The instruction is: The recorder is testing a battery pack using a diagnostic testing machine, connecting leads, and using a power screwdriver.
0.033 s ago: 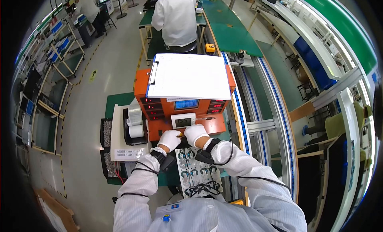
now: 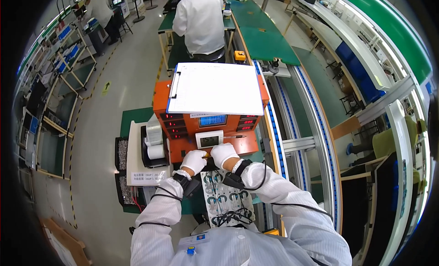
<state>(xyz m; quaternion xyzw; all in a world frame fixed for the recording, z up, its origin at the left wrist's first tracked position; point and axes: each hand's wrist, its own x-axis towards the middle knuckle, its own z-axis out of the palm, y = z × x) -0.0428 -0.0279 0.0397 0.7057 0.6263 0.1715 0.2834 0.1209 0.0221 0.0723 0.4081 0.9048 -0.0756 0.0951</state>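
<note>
1. Orange instrument point(image 2: 193, 131) stands just ahead of the person; both forearms point(image 2: 167, 202) angle inward, bringing the gloved left hand point(image 2: 195, 161) and right hand point(image 2: 223, 154) close together at its front edge, knuckles up.
2. Fingers point(image 2: 200, 155) curl inward; whether they clamp the small yellow piece point(image 2: 207, 155) between the hands, I cannot tell.
3. Counted: one instrument, one clipboard point(image 2: 219, 87) on top, one white clock point(image 2: 210, 139).
4. Displays point(image 2: 173, 123) face the person; the instrument's long axis runs left to right.

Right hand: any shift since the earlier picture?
No, none visible: the right hand sits at the same place by the white digital display's lower right.
</note>
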